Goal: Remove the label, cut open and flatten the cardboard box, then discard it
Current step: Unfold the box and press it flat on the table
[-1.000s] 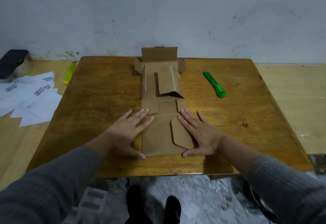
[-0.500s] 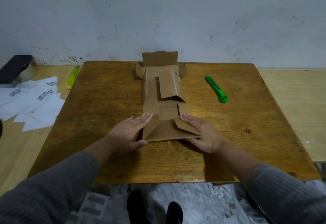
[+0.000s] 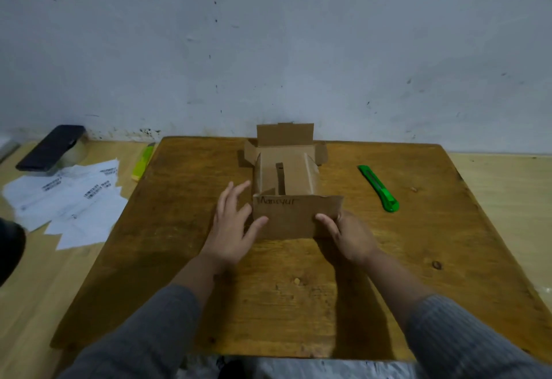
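The cut-open brown cardboard box (image 3: 289, 178) lies along the middle of the dark wooden table (image 3: 185, 259). Its near panel (image 3: 294, 218) is folded up and stands facing me, with handwriting along its top edge. My right hand (image 3: 348, 236) grips that panel's lower right corner, thumb in front and fingers behind. My left hand (image 3: 234, 223) is at the panel's left edge with fingers spread, thumb touching the front face. The far flaps stand up against the wall.
A green utility knife (image 3: 379, 189) lies to the right of the box. Left of the table, white paper labels (image 3: 68, 199), a yellow-green cutter (image 3: 143, 162) and a dark phone on a tape roll (image 3: 52, 147) rest on the lighter surface. A small crumb (image 3: 296, 281) sits near me.
The near end of the cardboard, pressed flat a second ago, has been lifted and folded up toward the far end. Both hands moved from flat on top to its sides.
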The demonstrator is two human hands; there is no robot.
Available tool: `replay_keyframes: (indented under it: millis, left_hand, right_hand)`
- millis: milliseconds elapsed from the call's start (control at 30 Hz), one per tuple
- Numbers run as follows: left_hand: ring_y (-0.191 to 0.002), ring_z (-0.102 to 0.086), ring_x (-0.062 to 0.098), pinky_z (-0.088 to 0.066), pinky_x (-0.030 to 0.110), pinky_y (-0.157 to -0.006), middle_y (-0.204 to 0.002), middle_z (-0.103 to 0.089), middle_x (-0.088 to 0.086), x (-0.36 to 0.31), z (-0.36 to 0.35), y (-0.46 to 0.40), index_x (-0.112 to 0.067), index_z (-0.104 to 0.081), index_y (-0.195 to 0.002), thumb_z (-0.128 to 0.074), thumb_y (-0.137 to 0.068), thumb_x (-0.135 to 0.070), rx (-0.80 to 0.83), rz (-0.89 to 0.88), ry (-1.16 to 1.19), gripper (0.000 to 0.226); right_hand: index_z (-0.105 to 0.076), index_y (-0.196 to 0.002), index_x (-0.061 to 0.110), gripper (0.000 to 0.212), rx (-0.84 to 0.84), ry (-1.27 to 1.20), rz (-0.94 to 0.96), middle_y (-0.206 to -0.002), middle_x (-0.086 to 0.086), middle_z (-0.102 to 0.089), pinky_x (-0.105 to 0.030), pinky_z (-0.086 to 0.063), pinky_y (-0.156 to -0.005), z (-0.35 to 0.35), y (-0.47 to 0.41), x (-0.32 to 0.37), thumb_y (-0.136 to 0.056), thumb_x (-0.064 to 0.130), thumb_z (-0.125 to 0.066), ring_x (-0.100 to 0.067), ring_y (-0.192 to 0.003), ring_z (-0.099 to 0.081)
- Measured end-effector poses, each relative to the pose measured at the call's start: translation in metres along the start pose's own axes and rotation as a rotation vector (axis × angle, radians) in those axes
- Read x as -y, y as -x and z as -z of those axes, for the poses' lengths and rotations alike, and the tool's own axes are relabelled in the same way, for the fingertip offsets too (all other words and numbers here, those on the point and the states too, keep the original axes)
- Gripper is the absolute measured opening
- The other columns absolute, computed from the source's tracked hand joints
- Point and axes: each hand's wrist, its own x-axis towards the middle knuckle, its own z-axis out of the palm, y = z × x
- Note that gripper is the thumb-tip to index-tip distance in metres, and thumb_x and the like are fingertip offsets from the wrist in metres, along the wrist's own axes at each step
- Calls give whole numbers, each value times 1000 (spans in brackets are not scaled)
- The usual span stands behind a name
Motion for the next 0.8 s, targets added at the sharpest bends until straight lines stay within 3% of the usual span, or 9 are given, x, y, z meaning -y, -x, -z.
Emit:
replay_keyframes:
  millis: [100, 167, 200, 267, 367, 433, 500, 633, 800]
  left_hand:
    - [-145, 19, 12, 0, 45, -116, -160, 11, -14, -4, 6, -15, -21, -47, -137, -42, -97, -45, 29, 11, 13, 47]
    - [-142, 21, 12, 8, 40, -114, -153, 18, -15, -9, 8, -21, -24, -11, -153, -36, -100, -43, 139, 59, 21, 62]
    - [-136, 21, 9, 10, 38, -111, -150, 18, -14, -12, 8, -23, -28, 6, -153, -33, -101, -42, 190, 96, 30, 66]
    - [-130, 19, 5, 14, 34, -108, -156, 12, -9, -16, 8, -30, -31, 22, -148, -27, -102, -41, 237, 124, 9, 68]
    - [-132, 16, 3, 15, 33, -109, -161, 2, -2, -12, 5, -39, -27, 27, -147, -25, -103, -39, 252, 119, -32, 69]
    - [-131, 12, 1, 15, 34, -110, -162, -4, -1, -12, 4, -45, -25, 32, -144, -26, -103, -37, 266, 114, -40, 72]
    - [-126, 8, -1, 15, 32, -108, -161, -12, -3, -13, 1, -50, -25, 37, -140, -28, -103, -34, 272, 127, -32, 76]
    - [-137, 0, 2, 16, 31, -108, -160, -20, -2, -13, -3, -58, -25, 41, -138, -27, -103, -35, 245, 131, -45, 77]
    - [-147, -4, 15, 19, 33, -110, -160, -16, 5, -7, -9, -64, -20, 43, -134, -24, -103, -36, 261, 159, -54, 76]
  right_hand:
    - [-47, -133, 23, 68, -5, -45, 6, -124, -4, -58, -42, -51, -89, 1, -8, 5, -86, 68, -26, -25, -109, -58]
    - [-39, -138, 23, 67, -5, -37, -1, -129, -3, -49, -41, -50, -93, -1, -13, 8, -87, 66, -29, -24, -114, -55]
    - [-36, -138, 21, 64, -8, -48, -25, -130, -3, -47, -40, -49, -93, -3, -15, 8, -89, 63, -33, -24, -115, -54]
    - [-32, -133, 17, 59, -39, -127, -87, -130, -5, -43, -41, -51, -90, -4, -16, 12, -89, 56, -42, -26, -115, -54]
    - [-12, -145, 22, 76, -126, -181, -102, -147, -6, -26, -49, -45, -101, -9, -18, 15, -87, 54, -49, -31, -129, -42]
    - [14, -148, 25, 92, -167, -132, -79, -159, -4, -10, -50, -22, -117, -12, -23, 15, -88, 53, -50, -27, -143, -22]
    - [31, -140, 28, 97, -172, -126, -45, -161, 2, -4, -45, -1, -119, -11, -27, 18, -90, 49, -49, -18, -146, -6]
    - [37, -135, 26, 91, -91, -132, -55, -159, 8, -8, -43, 7, -117, -2, -30, 23, -95, 43, -43, -7, -124, 1]
    - [40, -131, 40, 92, -58, -112, -85, -159, 4, -17, -45, 8, -116, -6, -42, 17, -92, 51, -42, -30, -146, -12]
